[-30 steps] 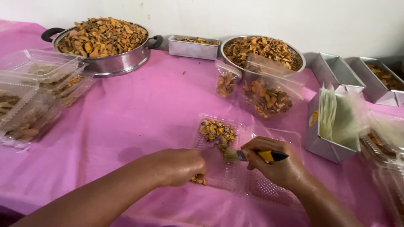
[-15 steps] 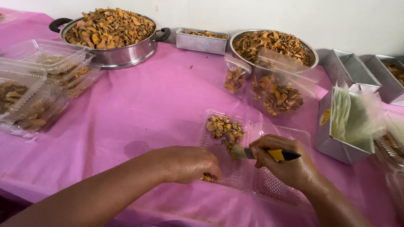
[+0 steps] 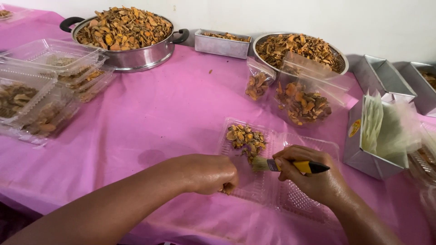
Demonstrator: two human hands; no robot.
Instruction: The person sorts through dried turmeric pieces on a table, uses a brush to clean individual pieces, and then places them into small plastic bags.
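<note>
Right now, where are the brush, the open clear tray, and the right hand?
brush (image 3: 290, 165): head view, on its yellow handle.
open clear tray (image 3: 268, 193): head view, on its bare ridged floor.
right hand (image 3: 311, 181): head view, on its back.

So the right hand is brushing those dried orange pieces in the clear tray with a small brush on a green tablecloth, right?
Not quite: the tablecloth is pink, not green, as the head view shows. The rest stands: the right hand holds a small brush at the dried orange pieces in the clear tray.

brush: 1 | steel pot: 1 | colander: 1 | open clamshell tray: 1 | filled bags: 2
</note>
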